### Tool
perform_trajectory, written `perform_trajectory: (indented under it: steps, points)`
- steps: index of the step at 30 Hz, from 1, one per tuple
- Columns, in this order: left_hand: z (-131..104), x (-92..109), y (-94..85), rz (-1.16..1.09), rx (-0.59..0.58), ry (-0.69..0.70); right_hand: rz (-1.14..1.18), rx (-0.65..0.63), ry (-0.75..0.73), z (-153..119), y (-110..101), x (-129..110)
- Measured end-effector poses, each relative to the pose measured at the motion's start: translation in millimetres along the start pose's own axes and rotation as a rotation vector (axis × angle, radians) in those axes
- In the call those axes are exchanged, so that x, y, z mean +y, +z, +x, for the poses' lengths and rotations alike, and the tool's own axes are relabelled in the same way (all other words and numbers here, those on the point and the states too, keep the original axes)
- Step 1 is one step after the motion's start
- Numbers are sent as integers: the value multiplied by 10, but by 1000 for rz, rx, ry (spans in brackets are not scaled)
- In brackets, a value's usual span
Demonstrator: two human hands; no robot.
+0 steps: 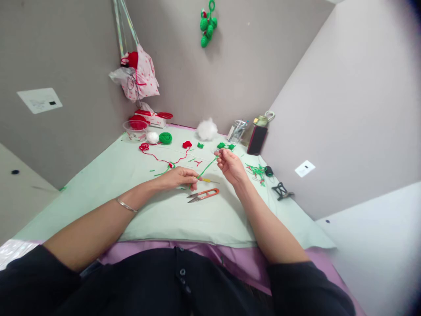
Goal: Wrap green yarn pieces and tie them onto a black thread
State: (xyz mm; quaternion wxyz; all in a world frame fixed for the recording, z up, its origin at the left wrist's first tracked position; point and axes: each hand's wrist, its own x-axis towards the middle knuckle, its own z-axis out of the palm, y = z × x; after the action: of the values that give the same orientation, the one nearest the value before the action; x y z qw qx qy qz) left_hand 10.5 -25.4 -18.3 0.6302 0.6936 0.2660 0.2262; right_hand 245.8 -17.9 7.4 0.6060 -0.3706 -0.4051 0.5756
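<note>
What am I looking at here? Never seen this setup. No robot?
Right, no robot: just a person's bare hands. There is one picture, from a camera worn on the head, looking forward and down, so the arms enter from the bottom edge.

The left-hand grip and the right-hand grip hold a green strand stretched between them. A thin yellow tool shows by the left fingers; whether it's held is hard to tell.

On the pale green surface lie orange-handled snips, a green yarn ball, a white ball and white fluff.
</note>
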Motion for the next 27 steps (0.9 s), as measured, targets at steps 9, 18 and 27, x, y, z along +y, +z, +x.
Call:
perform_trajectory:
  steps: [9,18,27]
  points:
    - [-33,96,36,-30,47,-59,87,84,-80,69,-170,-118]
    - [-12,78,40,-15,141,-47,-751,427,-354,228,-642,-225]
    - [-23,127,48,-11,181,-23,-1269,339,-190,294,-688,183]
